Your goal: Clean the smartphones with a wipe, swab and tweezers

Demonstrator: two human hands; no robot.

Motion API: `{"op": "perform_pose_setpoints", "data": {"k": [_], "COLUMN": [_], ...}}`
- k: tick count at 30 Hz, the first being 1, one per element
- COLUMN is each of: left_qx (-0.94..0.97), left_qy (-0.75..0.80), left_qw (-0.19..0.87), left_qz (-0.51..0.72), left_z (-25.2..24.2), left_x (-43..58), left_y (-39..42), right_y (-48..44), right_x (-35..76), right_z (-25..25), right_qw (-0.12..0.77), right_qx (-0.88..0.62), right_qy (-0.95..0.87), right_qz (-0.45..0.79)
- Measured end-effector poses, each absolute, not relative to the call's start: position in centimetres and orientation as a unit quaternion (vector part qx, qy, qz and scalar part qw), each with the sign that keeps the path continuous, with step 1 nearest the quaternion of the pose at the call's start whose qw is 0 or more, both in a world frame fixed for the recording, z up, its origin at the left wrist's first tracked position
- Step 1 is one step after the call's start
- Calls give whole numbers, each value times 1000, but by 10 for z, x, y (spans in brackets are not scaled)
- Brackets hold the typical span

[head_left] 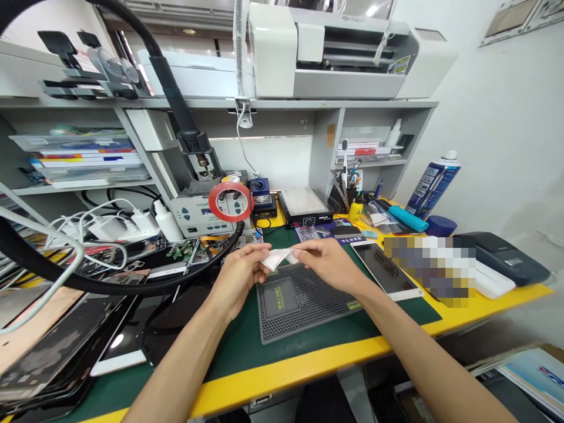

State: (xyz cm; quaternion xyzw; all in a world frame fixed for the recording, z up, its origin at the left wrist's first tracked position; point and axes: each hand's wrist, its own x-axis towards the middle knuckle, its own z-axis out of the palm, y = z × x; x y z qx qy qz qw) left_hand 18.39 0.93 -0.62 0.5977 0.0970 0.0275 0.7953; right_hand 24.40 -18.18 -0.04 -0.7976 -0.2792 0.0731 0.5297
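Note:
Between my two hands, a small folded white tissue or wipe (277,257) is held up above a grey perforated mat (317,299). My left hand (240,273) pinches its left end with thumb and fingertips. The right end sits in the fingers of my right hand (328,262). Beneath the hands, the grey mat lies on a green work mat (238,352). Right of my right hand lies a white-framed tablet (383,270) with small dark pieces on its screen.
Stacked tablets and screens (57,346) crowd the left side. A black hose (145,288) loops across there. Behind stand a soldering station (189,214) with red tape (231,201) and a flat heating plate (306,205). A blue spray can (434,185) stands at the right.

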Motion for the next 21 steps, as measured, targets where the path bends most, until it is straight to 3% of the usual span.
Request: {"op": "perform_pose_setpoints", "data": {"k": [13,17,21], "left_qx": [583,590,606], "left_qy": [115,102,68], "left_qw": [804,798,789], "left_qz": [-10,-66,-66], "left_z": [-9,-9,-5], "left_x": [183,182,178], "left_y": [11,11,9], "right_y": [-179,-179,-181], "right_x": [237,238,239], "right_z": [1,4,5], "right_qw": [526,541,526], "right_qx": [-781,-776,-792], "right_qy": [-314,-298,-306], "right_qz": [-125,-126,-47]}}
